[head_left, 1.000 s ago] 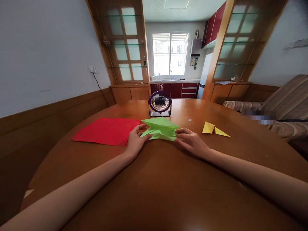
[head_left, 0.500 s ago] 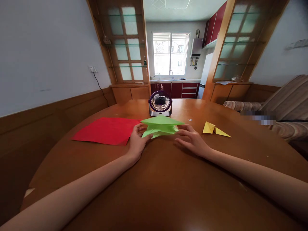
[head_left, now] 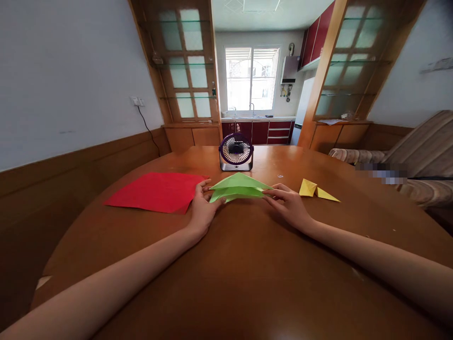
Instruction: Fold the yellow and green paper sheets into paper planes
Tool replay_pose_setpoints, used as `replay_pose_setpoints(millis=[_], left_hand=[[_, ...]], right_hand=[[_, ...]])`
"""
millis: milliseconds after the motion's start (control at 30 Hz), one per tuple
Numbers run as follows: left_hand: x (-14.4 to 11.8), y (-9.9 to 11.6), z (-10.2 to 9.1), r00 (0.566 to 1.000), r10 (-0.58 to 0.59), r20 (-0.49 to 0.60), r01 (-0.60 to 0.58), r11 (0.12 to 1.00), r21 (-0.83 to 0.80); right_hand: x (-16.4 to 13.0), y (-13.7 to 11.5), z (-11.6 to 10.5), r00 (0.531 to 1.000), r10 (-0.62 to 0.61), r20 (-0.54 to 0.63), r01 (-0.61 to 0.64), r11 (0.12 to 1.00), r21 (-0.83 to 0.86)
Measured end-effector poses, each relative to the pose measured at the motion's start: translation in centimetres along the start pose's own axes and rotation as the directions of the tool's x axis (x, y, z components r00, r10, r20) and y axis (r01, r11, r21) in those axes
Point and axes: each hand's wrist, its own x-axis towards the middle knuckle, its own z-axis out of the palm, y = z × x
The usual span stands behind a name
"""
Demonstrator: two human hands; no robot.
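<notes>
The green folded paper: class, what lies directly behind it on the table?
Behind the green folded paper a small purple desk fan stands upright on the wooden table, apart from it. The paper's peak covers a bit of the fan's base.

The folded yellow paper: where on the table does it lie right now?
In the head view the folded yellow paper lies on the wooden table, just right of the right hand, apart from the green paper.

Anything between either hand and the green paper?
Nothing visible. The left hand grips the green paper at its left corner and the right hand grips its right corner. The red sheet, the yellow fold and the fan all lie off to the sides or behind.
</notes>
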Motion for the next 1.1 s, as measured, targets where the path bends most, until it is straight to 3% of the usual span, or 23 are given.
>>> replay_pose_setpoints(millis=[367,500,633,833,1100], left_hand=[[-0.2,-0.1,0.3,0.996,-0.090,-0.002,0.089,0.993,-0.078],[-0.1,0.0,0.4,0.988,-0.138,-0.062,0.124,0.975,-0.185],[-0.2,0.6,0.5,0.982,-0.186,-0.024,0.173,0.946,-0.274],[-0.4,1.0,0.6,0.989,-0.147,-0.020,0.135,0.949,-0.285],[-1.1,1.8,1.1,0.983,-0.050,0.176,0.098,0.956,-0.275]], right_hand=[[0.0,-0.5,-0.1,0.988,-0.118,-0.103,0.118,0.993,-0.008],[-0.1,-0.2,0.1,0.991,-0.122,-0.062,0.123,0.992,0.009],[-0.2,-0.1,0.2,0.993,-0.117,-0.005,0.117,0.993,0.031],[-0.1,-0.3,0.0,0.984,-0.172,0.041,0.171,0.985,0.039],[0.0,-0.6,-0.1,0.985,-0.167,0.051,0.161,0.982,0.095]])
